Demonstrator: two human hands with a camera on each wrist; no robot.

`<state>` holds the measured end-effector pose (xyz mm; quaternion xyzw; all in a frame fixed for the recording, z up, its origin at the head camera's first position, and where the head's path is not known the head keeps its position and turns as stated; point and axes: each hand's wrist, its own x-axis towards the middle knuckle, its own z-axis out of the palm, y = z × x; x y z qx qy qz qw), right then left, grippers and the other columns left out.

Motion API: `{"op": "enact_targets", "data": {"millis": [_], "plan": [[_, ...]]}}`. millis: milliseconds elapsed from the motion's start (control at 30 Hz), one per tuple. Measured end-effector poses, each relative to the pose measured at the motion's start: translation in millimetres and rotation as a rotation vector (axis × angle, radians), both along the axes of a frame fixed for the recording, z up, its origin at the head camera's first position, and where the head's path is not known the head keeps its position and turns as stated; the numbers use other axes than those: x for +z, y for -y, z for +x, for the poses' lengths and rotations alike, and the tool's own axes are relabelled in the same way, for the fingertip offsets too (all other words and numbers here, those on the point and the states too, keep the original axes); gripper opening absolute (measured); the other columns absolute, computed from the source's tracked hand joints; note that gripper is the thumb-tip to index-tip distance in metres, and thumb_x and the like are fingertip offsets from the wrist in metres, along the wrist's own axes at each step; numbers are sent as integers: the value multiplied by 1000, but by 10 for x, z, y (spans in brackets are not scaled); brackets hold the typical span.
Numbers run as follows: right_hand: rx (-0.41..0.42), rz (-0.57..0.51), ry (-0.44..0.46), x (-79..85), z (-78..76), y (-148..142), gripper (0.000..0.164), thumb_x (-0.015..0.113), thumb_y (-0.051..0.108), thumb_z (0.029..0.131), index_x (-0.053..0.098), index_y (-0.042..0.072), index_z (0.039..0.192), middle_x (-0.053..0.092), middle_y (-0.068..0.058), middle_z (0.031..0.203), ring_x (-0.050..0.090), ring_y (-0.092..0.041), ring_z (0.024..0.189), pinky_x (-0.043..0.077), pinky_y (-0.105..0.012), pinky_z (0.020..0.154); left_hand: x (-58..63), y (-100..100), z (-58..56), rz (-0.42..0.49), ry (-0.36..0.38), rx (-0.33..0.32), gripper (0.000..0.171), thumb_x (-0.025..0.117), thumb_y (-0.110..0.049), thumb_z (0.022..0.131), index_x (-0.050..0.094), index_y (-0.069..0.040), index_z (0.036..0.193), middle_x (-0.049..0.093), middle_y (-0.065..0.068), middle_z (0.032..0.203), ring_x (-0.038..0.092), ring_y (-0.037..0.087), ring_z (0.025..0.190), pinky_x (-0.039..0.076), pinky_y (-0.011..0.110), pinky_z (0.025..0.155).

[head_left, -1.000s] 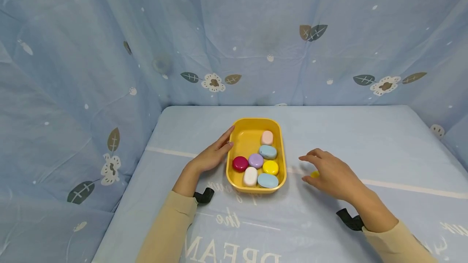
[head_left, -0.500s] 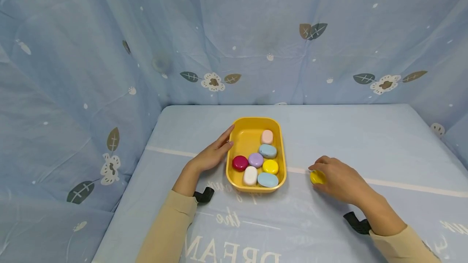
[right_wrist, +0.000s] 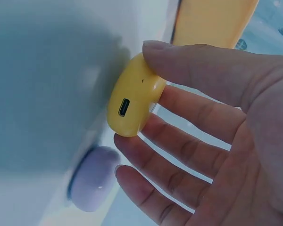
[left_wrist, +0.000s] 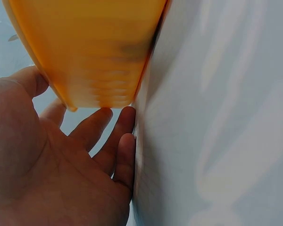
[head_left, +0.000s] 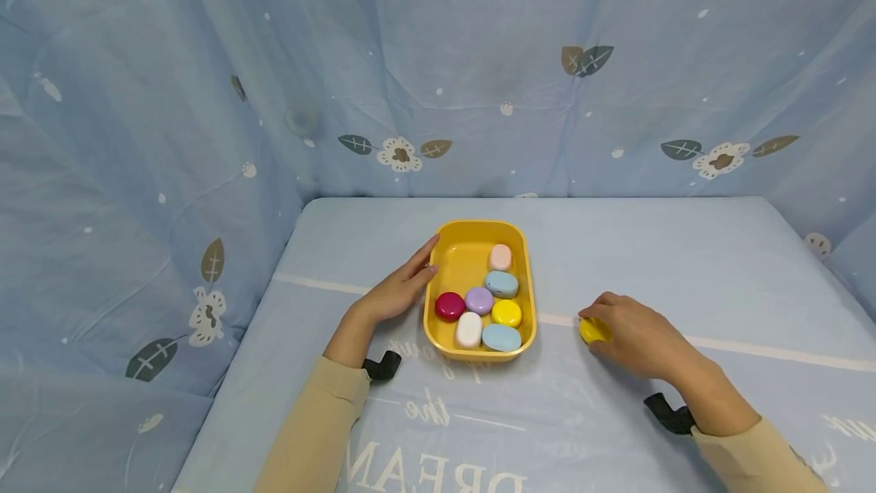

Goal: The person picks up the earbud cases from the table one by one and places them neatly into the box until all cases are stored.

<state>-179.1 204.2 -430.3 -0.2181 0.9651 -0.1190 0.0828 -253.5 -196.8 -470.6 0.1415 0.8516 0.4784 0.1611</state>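
Note:
In the head view, my right hand (head_left: 636, 337) pinches a yellow earbud case (head_left: 594, 330) low over the bed-like surface. The right wrist view shows that yellow earbud case (right_wrist: 134, 96) between thumb and fingers, its charging port facing the camera. A purple case (right_wrist: 95, 179) lies by the lower fingertips there; the hand hides it in the head view. My left hand (head_left: 395, 294) rests against the left side of a yellow tray (head_left: 460, 257). In the left wrist view, its fairly straight fingers (left_wrist: 92, 127) touch the tray's wall (left_wrist: 94, 56).
Inside the tray sit several rounded cases, among them a dark red one (head_left: 449, 306), a white one (head_left: 468, 331), a pale pink one (head_left: 500, 257) and a yellow one (head_left: 506, 313). A patterned blue curtain (head_left: 479, 82) hangs behind the cloth-covered surface (head_left: 657, 249).
My right hand has moved slightly right and down, closing its thumb and fingers on the yellow earbud case. Over the last half second it has barely moved. The left hand and tray stay put.

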Motion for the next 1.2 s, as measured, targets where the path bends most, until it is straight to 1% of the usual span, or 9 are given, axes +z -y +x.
{"op": "enact_targets", "data": {"millis": [233,400,567,900,1200], "plan": [[29,6,-33,127,-88,62,44,85,20,85,73,6,125,69,-8,118,65,-23,99,59,-47,87,-3,1,-4,1,8,6,60,43,-55,108,14,-57,160,16,-12,174,21,22,161,17,53,130],[60,8,-52,267,-168,178,42,85,19,85,74,7,124,69,-8,117,65,-23,97,59,-46,86,-1,-1,-4,-8,4,9,59,42,-55,108,14,-59,159,16,-13,174,22,23,161,17,53,130],[86,15,-60,398,-256,311,41,85,20,86,74,7,123,69,-8,116,65,-23,97,60,-46,86,-1,-9,1,-10,10,10,59,42,-55,108,13,-59,160,15,-12,174,22,24,161,17,54,130],[97,29,-54,631,-536,653,45,84,24,88,72,9,129,68,-10,121,65,-23,101,60,-47,93,-12,4,7,-13,0,7,58,41,-52,109,13,-58,160,16,-11,174,21,25,161,16,56,130],[129,20,-28,803,-776,1025,47,82,28,91,70,8,132,67,-12,126,65,-27,106,57,-49,101,19,-7,22,-25,10,15,59,41,-52,109,13,-58,160,16,-12,174,20,23,161,16,55,130]]}}
